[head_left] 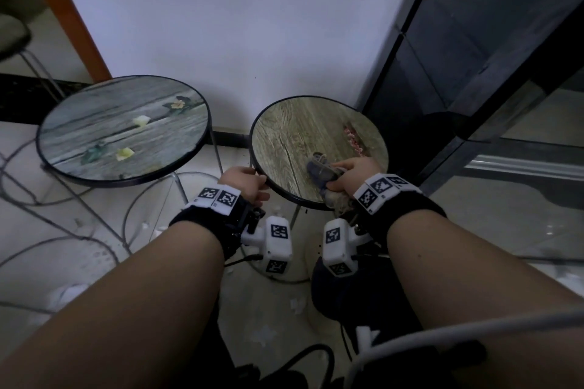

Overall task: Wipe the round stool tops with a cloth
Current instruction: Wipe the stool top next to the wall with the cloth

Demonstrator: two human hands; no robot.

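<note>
Dim, even indoor light; wide-angle bending at the frame edges; soft blur toward lower corners; no glare.

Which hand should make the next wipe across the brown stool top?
Right hand: it grips the cloth on the brown stool top. Left hand holds the rim.

Single head-worn wide-angle view, looked forward and steeply down from above the person's own forearms, which ran in from the bottom edge toward frame centre. It sat close: the right stool top [319,148] and left stool top [123,128] filled the mid-frame near both wrists, with the white wall [237,25] behind and the floor [79,249] below. Strong barrel distortion bent the edges; no second view to overlap.
</note>
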